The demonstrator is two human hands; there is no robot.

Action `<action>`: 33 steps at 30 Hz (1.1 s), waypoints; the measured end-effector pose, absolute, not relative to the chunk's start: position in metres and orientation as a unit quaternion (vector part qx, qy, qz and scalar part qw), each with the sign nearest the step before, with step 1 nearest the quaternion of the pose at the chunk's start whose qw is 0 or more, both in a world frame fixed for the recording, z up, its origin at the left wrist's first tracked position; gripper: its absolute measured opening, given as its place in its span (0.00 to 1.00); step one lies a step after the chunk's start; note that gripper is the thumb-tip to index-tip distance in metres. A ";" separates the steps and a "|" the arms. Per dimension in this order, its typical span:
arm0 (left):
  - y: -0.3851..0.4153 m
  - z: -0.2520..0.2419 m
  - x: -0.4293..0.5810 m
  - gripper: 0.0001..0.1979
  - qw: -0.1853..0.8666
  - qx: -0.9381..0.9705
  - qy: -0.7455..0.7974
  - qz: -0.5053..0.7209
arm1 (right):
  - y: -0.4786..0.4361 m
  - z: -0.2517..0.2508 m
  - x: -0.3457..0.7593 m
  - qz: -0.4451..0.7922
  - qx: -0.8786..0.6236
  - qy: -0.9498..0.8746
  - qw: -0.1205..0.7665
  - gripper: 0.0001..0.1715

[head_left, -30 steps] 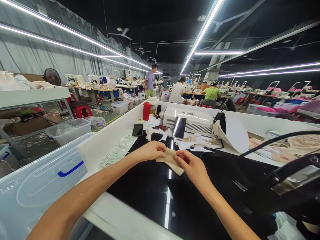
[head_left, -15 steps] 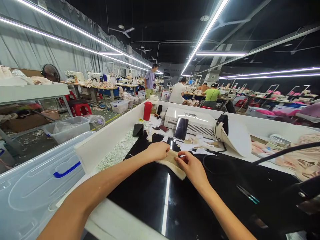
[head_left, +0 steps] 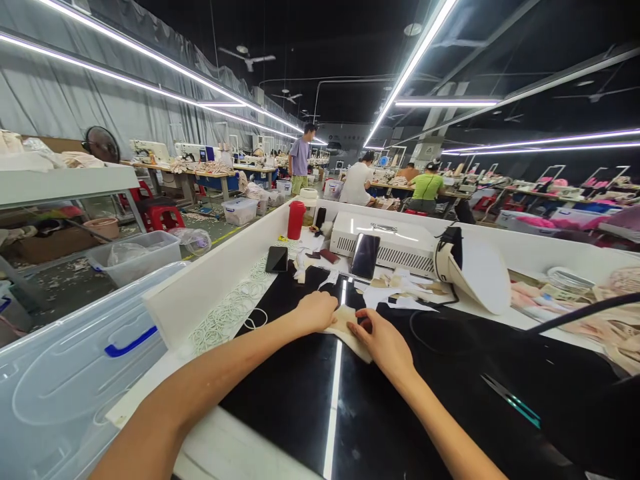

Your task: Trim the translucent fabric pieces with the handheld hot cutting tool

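Note:
A small beige piece of fabric (head_left: 350, 333) lies on the glossy black tabletop (head_left: 295, 400) between both hands. My left hand (head_left: 316, 311) closes on the fabric's upper left edge, its fingertips partly hidden behind the hand. From the other side, my right hand (head_left: 384, 339) pinches the right edge of the same fabric between thumb and fingers. Ahead of the hands, a dark phone (head_left: 365, 257) leans against a white vented machine (head_left: 385, 237). Beside it are white and beige scraps (head_left: 400, 288).
Teal-handled tweezers (head_left: 513, 401) lie on the right. White elastic loops (head_left: 225, 310) heap along the left wall, near another dark phone (head_left: 277, 259) and a red bottle (head_left: 296, 220). A black cable (head_left: 580, 308) arcs in from the right. A lidded plastic bin (head_left: 75, 360) stands left; co-workers are beyond.
The view has shifted slightly, so the tweezers and lamp shade appear further right. Both hands stay on the fabric, with the left hand a little lower in view.

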State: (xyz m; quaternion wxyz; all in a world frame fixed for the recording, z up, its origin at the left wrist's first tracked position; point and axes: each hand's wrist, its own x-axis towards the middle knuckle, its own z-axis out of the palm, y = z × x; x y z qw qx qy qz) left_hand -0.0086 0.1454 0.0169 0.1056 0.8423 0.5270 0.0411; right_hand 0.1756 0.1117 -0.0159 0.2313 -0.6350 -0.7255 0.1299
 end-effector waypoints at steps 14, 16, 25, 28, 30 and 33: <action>0.141 0.012 -0.020 0.10 0.167 0.847 0.494 0.105 | 0.130 -0.027 0.179 0.124 -0.607 -0.750 0.234 0.18; 0.136 0.011 -0.022 0.09 0.173 0.846 0.489 0.124 | 0.129 -0.026 0.177 0.139 -0.594 -0.755 0.241 0.16; 0.098 0.030 -0.036 0.14 0.228 0.850 0.471 0.069 | 0.092 -0.012 0.170 0.130 -0.457 -0.827 0.302 0.09; 0.085 0.045 -0.034 0.16 0.262 0.857 0.442 0.021 | 0.074 -0.007 0.173 0.105 -0.378 -0.856 0.337 0.09; 0.076 0.052 -0.030 0.18 0.292 0.863 0.413 0.004 | 0.064 -0.005 0.178 0.081 -0.334 -0.868 0.359 0.10; 0.061 0.054 -0.024 0.18 0.361 0.848 0.388 0.012 | 0.052 -0.004 0.187 0.047 -0.287 -0.877 0.382 0.12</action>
